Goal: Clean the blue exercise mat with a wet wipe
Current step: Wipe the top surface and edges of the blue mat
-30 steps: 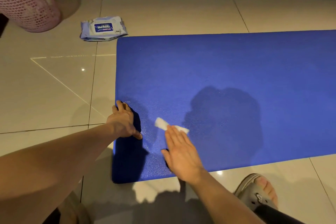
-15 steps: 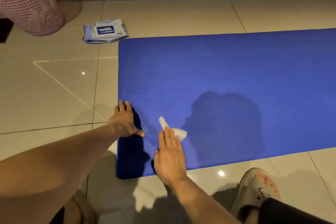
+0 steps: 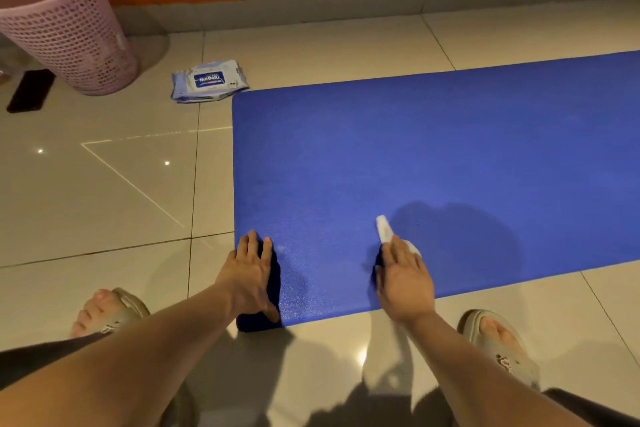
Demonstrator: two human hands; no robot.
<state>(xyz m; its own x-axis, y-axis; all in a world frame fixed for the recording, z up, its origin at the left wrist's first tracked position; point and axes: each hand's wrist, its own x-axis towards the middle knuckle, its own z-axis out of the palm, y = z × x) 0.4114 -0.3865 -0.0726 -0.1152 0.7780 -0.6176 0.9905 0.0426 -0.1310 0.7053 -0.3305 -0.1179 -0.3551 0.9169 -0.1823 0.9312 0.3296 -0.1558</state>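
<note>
The blue exercise mat (image 3: 433,156) lies flat on the tiled floor and runs off the right edge of the view. My left hand (image 3: 251,274) rests flat, fingers straight, on the mat's near left corner. My right hand (image 3: 403,274) presses a white wet wipe (image 3: 383,229) onto the mat near its front edge; the fingers are straight and cover most of the wipe, whose end pokes out beyond the fingertips.
A wet wipe pack (image 3: 207,80) lies on the tiles by the mat's far left corner. A pink mesh basket (image 3: 65,21) and a dark phone (image 3: 31,89) sit at the far left. My sandalled feet (image 3: 498,347) stand in front of the mat. An orange wall runs behind.
My right hand slid the wipe to the right along the mat's front edge, away from my left hand. The left hand stayed on the corner. The view tilted up, showing more wall.
</note>
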